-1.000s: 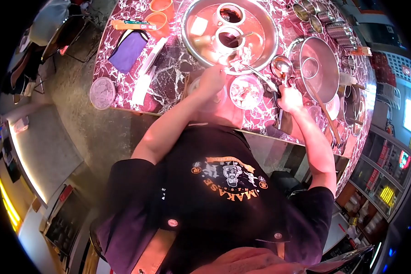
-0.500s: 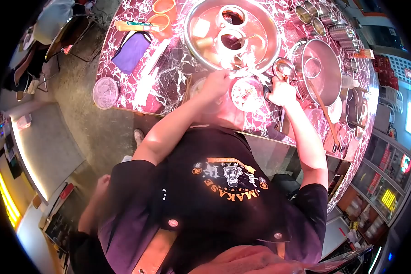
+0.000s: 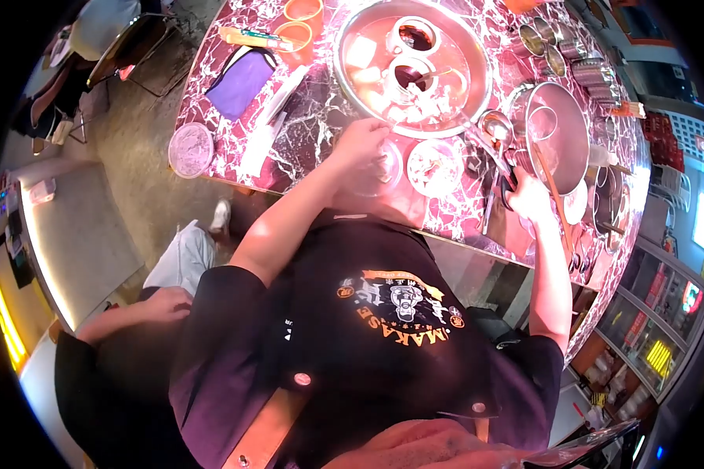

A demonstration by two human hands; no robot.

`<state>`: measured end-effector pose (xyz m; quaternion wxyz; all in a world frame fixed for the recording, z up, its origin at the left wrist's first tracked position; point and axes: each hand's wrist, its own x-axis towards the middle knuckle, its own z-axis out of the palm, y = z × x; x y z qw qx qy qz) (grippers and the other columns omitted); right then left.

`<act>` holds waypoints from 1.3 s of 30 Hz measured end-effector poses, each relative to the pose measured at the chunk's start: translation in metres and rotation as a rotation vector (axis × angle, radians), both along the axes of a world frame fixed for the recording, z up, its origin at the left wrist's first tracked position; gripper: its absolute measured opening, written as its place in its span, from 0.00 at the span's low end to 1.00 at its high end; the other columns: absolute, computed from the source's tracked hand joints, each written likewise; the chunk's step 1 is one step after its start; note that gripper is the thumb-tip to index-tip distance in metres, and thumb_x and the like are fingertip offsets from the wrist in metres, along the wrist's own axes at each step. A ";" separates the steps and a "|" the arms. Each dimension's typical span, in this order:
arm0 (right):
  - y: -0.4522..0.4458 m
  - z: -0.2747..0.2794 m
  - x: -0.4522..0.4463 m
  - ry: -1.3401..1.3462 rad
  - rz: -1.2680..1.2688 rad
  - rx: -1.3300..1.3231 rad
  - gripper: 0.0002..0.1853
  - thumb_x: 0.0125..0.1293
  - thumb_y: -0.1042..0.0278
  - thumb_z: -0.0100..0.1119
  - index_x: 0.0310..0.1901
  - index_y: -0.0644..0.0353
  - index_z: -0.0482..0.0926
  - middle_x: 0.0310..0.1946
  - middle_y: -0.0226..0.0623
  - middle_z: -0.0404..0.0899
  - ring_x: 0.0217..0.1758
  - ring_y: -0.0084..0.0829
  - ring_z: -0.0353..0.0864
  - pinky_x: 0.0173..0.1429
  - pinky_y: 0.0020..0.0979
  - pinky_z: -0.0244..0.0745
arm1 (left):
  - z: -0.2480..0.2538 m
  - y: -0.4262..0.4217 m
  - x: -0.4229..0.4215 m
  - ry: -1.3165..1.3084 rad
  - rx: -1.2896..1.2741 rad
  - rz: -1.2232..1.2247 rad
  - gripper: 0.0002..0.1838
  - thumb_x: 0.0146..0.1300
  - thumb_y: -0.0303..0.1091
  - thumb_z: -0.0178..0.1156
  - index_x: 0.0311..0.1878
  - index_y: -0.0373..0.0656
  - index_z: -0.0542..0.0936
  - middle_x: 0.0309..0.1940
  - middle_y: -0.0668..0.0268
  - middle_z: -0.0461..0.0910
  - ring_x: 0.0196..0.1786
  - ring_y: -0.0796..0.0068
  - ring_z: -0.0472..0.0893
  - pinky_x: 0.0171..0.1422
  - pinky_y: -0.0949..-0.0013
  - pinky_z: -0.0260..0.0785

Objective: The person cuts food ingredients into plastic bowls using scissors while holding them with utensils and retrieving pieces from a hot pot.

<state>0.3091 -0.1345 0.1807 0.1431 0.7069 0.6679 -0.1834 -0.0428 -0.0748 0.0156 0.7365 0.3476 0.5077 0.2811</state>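
My right hand grips scissors by their dark handles. Their blades point toward the near right rim of a large metal basin. My left hand is closed, fingers curled together, just outside the basin's near rim; what it holds, if anything, is hidden. Beneath and beside that hand stands a clear round tub. A second tub with pale pieces in it sits between my hands. Pale chunks lie in the basin, alongside two round pots of dark sauce.
A metal ladle and a deep steel pot stand right of the basin. Metal cups crowd the far right. A purple pouch and a lidded tub lie left. Another person's hand is at my left.
My right hand has drawn right and toward me with the scissors, away from the basin. My left hand stays near the rim. The other person at left has come further into view.
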 end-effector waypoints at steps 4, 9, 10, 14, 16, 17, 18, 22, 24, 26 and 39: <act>-0.024 0.000 -0.029 0.397 -0.196 0.062 0.23 0.59 0.62 0.71 0.52 0.64 0.77 0.33 0.52 0.83 0.41 0.48 0.85 0.47 0.42 0.76 | 0.017 -0.019 -0.034 -0.067 0.022 0.001 0.13 0.73 0.31 0.56 0.54 0.36 0.83 0.41 0.67 0.84 0.41 0.82 0.81 0.42 0.78 0.74; -0.036 0.014 -0.100 0.151 -0.067 0.003 0.25 0.54 0.61 0.67 0.50 0.64 0.72 0.37 0.56 0.82 0.46 0.56 0.84 0.50 0.49 0.76 | 0.061 -0.065 -0.066 0.453 0.430 -0.105 0.15 0.71 0.34 0.57 0.54 0.37 0.83 0.41 0.55 0.87 0.44 0.63 0.87 0.48 0.65 0.77; -0.040 0.010 -0.107 0.132 0.003 0.018 0.25 0.54 0.60 0.66 0.50 0.64 0.71 0.37 0.55 0.82 0.45 0.56 0.84 0.50 0.49 0.76 | 0.058 -0.073 -0.070 0.638 0.540 -0.149 0.15 0.71 0.35 0.57 0.54 0.39 0.83 0.40 0.53 0.87 0.44 0.59 0.87 0.48 0.63 0.77; -0.048 -0.016 -0.128 0.079 0.111 -0.061 0.27 0.54 0.53 0.66 0.48 0.66 0.73 0.36 0.56 0.83 0.43 0.56 0.85 0.49 0.50 0.77 | 0.068 -0.104 -0.080 0.742 0.658 -0.264 0.12 0.69 0.34 0.56 0.50 0.42 0.84 0.39 0.52 0.86 0.43 0.49 0.85 0.46 0.55 0.76; -0.050 -0.016 -0.141 0.096 0.118 -0.104 0.29 0.54 0.47 0.68 0.45 0.67 0.75 0.33 0.57 0.84 0.41 0.56 0.85 0.48 0.51 0.78 | 0.067 -0.114 -0.084 0.755 0.675 -0.289 0.12 0.69 0.36 0.56 0.48 0.44 0.84 0.39 0.54 0.85 0.43 0.49 0.84 0.46 0.53 0.76; -0.050 -0.015 -0.147 0.081 0.119 -0.138 0.29 0.54 0.47 0.69 0.45 0.67 0.76 0.32 0.57 0.83 0.41 0.56 0.85 0.48 0.51 0.78 | 0.062 -0.119 -0.086 0.774 0.674 -0.325 0.12 0.69 0.36 0.55 0.48 0.44 0.84 0.39 0.54 0.85 0.43 0.49 0.84 0.47 0.53 0.76; -0.051 -0.015 -0.151 0.067 0.119 -0.173 0.30 0.54 0.46 0.69 0.44 0.67 0.76 0.32 0.56 0.83 0.40 0.56 0.86 0.48 0.51 0.78 | 0.057 -0.124 -0.087 0.793 0.671 -0.363 0.12 0.69 0.37 0.55 0.48 0.44 0.84 0.38 0.54 0.85 0.43 0.49 0.84 0.47 0.52 0.76; -0.059 -0.035 -0.134 0.065 0.146 -0.294 0.21 0.58 0.55 0.63 0.46 0.63 0.79 0.36 0.56 0.85 0.44 0.56 0.86 0.51 0.51 0.79 | 0.044 -0.126 -0.088 0.792 0.626 -0.399 0.11 0.69 0.37 0.53 0.42 0.44 0.83 0.34 0.51 0.84 0.41 0.46 0.84 0.45 0.48 0.75; -0.063 -0.025 -0.130 0.034 0.137 -0.281 0.19 0.58 0.55 0.62 0.45 0.62 0.79 0.36 0.56 0.85 0.46 0.54 0.85 0.51 0.50 0.79 | 0.043 -0.124 -0.088 0.787 0.645 -0.395 0.10 0.67 0.35 0.53 0.40 0.43 0.82 0.33 0.51 0.83 0.40 0.45 0.83 0.44 0.47 0.74; -0.061 -0.007 -0.130 -0.011 0.119 -0.290 0.21 0.58 0.54 0.61 0.45 0.63 0.79 0.37 0.55 0.85 0.46 0.54 0.85 0.51 0.50 0.78 | 0.042 -0.125 -0.089 0.798 0.654 -0.407 0.09 0.66 0.33 0.53 0.40 0.43 0.82 0.32 0.50 0.83 0.39 0.45 0.83 0.43 0.46 0.74; -0.045 -0.011 -0.133 -0.017 0.131 -0.400 0.19 0.58 0.59 0.63 0.47 0.63 0.81 0.42 0.56 0.84 0.51 0.53 0.84 0.55 0.50 0.77 | 0.059 -0.122 -0.092 0.948 0.720 -0.527 0.09 0.63 0.29 0.53 0.43 0.45 0.82 0.33 0.54 0.84 0.37 0.49 0.86 0.38 0.49 0.76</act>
